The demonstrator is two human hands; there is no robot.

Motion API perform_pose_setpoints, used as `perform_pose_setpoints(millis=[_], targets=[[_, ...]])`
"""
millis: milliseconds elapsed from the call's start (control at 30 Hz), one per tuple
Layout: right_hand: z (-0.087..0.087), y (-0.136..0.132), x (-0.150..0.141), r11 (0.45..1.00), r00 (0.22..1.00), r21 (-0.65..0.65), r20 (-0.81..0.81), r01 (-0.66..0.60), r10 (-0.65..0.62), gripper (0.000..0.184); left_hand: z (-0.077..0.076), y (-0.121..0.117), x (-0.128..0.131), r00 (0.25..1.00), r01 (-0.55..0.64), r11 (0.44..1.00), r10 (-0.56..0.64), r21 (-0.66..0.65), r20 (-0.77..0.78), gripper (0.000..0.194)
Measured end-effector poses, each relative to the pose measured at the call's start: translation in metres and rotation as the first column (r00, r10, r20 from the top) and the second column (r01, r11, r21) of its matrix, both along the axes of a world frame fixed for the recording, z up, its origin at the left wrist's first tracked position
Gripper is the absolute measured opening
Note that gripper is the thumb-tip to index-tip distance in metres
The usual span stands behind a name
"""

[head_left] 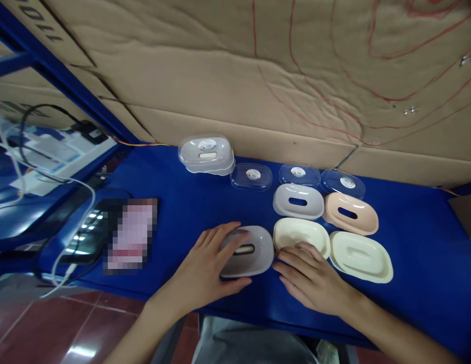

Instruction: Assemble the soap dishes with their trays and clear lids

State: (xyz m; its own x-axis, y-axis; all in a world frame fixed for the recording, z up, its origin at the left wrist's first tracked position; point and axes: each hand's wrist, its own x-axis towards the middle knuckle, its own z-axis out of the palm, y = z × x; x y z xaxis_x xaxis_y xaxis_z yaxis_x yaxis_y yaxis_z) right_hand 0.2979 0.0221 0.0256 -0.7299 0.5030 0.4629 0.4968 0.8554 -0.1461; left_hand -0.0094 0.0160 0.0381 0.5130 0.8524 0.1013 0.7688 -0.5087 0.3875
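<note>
My left hand [207, 265] spans a grey soap dish [261, 250], its thumb along the front edge and its fingers over the left side and rear. A pale base shows through that dish's slot. My right hand [309, 278] lies with fingers stretched out, at the front of a cream soap dish base [290, 230] and close to the grey dish's right edge. It holds nothing that I can see. Right of it rests a second cream base [362, 255]. Behind these stand a grey slotted tray [298, 192] and a peach slotted tray [358, 206].
Three clear lids [239, 179] [288, 177] [334, 187] with round labels lie along the back. A lidded grey soap dish [216, 157] stands left of them. A blurred-out pink item [131, 235], cables and a power strip [64, 162] are at the left. Cardboard [205, 86] walls the rear.
</note>
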Motion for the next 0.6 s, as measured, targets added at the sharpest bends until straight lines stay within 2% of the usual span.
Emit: perform_pose_setpoints(millis=[200,400,600], targets=[[-0.001,0.002,0.001,1.0,1.0,-0.023,-0.004,-0.01,0.01,0.023,-0.008,-0.003,0.013,0.999,-0.053,0.994,0.054,0.101,-0.008,0.069],[-0.003,0.006,0.002,1.0,0.995,0.007,0.096,0.001,-0.001,0.036,-0.018,-0.007,0.014,0.999,-0.047,0.987,0.045,0.155,0.015,0.08],[0.003,0.005,0.002,1.0,0.984,0.012,0.179,0.004,-0.006,0.039,-0.029,-0.008,0.011,0.985,-0.112,0.984,0.093,0.137,0.143,0.089]])
